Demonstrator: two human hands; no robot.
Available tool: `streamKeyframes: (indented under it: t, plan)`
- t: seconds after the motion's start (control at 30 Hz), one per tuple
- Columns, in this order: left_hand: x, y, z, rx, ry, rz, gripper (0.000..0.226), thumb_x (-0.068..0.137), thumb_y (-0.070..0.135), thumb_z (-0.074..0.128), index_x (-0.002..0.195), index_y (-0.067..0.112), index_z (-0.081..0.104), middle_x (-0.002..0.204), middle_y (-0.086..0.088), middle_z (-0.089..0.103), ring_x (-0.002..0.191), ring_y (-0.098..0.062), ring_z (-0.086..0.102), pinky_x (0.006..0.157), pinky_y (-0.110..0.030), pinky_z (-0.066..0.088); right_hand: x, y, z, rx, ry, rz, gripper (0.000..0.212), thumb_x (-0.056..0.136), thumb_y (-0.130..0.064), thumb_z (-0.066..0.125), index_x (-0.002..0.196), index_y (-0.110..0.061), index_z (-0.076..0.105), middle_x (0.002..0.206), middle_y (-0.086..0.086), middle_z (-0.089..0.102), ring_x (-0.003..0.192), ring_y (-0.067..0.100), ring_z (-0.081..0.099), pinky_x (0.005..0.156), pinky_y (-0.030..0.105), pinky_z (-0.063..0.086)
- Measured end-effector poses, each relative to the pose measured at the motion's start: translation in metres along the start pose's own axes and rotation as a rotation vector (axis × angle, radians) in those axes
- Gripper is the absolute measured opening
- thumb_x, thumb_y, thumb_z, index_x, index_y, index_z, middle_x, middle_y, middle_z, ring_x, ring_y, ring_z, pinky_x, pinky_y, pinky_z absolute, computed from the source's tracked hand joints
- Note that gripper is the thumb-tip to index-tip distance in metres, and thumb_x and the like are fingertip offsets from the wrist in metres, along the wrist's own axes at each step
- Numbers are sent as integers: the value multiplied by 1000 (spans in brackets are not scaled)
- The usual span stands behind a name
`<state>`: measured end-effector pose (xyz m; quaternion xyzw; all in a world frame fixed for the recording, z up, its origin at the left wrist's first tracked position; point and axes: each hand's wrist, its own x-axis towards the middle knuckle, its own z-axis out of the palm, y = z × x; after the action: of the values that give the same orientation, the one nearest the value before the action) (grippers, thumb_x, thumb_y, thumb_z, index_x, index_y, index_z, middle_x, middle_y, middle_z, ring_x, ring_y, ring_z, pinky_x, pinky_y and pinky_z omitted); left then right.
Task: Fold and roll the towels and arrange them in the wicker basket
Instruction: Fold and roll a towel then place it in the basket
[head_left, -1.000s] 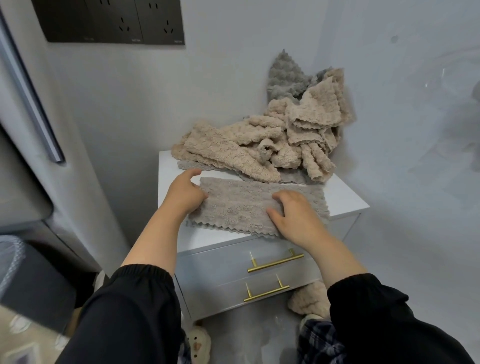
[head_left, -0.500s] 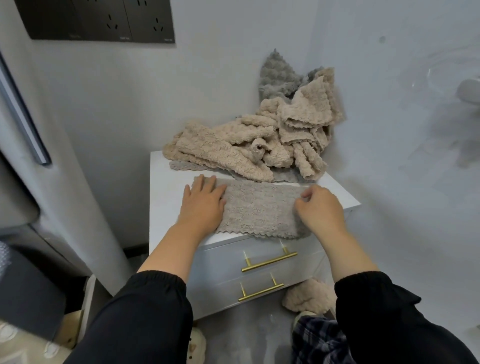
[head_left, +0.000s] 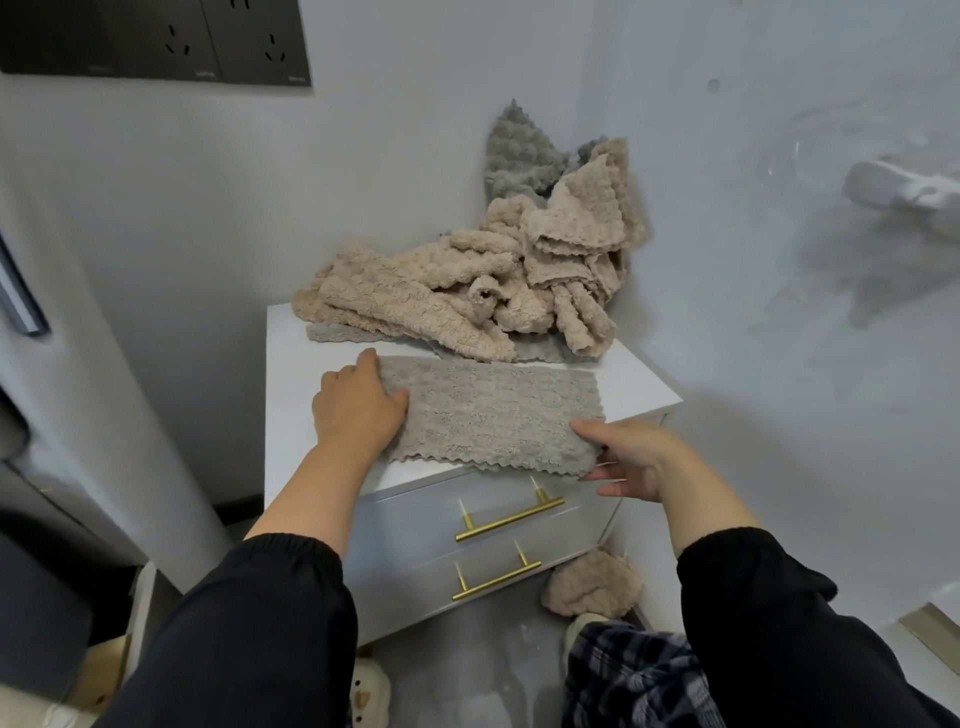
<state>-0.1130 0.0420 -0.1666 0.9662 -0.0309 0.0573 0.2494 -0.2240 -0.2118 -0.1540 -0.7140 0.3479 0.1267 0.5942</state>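
Head view: a folded grey towel (head_left: 488, 410) lies as a strip along the front of the white cabinet (head_left: 291, 374) top, its near edge just over the drawer front.
Long axis: left to right, running from one hand to the other.
Left hand (head_left: 358, 410): fingers straight, pressed flat on the left end.
Right hand (head_left: 634, 462): thumb above, fingers beneath, pinching the near right corner.
Coming move: probably a roll along the strip from the right end (the basket is out of sight).
Behind: beige towel heap (head_left: 457, 312), just past the strip.
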Motion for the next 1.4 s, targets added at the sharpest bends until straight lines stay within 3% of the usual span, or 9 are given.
streamKeyframes:
  t: [0.17,0.33,0.57,0.67,0.83,0.9,1.03,1.23,1.4]
  plan:
    - [5,1,-11,-208,5,-146,69,84,21,65,144,15,31,128,-15,52,118,-34,49,89,-36,40,0,-8,-12,160,-10,-44,30,86,-35,66,106,-14,58,90,5,66,78,20,62,60,34,53]
    - [8,-6,-11,-355,46,-198,49,83,12,62,130,16,53,117,-10,62,107,-28,57,82,-29,40,-3,-11,-14,227,5,-50,28,95,-44,51,94,-17,58,86,6,67,73,22,65,48,31,57]
    - [9,-14,-10,-483,152,-268,34,84,6,63,117,14,63,109,-11,66,100,-25,59,77,-28,40,-1,-13,-13,98,94,-135,12,90,-6,63,81,-3,56,78,13,64,68,24,61,59,35,54]
    - [4,-15,-7,-359,207,-189,28,87,7,59,113,16,65,103,-9,67,98,-28,60,75,-30,41,-2,-14,-12,86,97,-176,13,83,7,65,77,0,56,88,17,64,82,30,62,81,46,55]
    - [-3,-5,-4,32,284,59,42,82,-3,55,122,10,61,128,-16,52,116,-36,45,84,-43,41,-5,-14,-16,-142,221,-196,29,80,-1,73,67,-6,47,73,14,55,62,23,55,61,35,55]
    - [-5,4,-3,57,311,195,42,79,-4,57,120,5,63,131,-21,50,121,-40,41,89,-48,39,-5,-13,-20,-194,222,-167,23,81,-11,75,75,0,54,85,20,63,65,25,60,64,35,57]
    - [-11,30,4,72,181,413,32,94,20,53,122,8,61,136,-16,50,128,-34,38,102,-45,35,-4,-11,-26,-126,171,-119,35,81,-21,75,100,4,59,90,15,63,65,20,59,66,34,56]
    - [-22,39,19,183,-191,436,54,100,50,24,148,26,29,159,0,16,147,-24,5,119,-47,8,1,-1,-27,22,15,-7,21,82,-23,74,88,-11,58,83,4,53,71,17,51,72,34,48]
    - [-18,35,20,325,-290,430,65,96,61,23,152,31,13,161,2,4,148,-23,-2,118,-48,2,4,7,-21,1,-1,8,13,83,-16,72,81,-12,59,78,1,60,70,14,54,78,31,43]
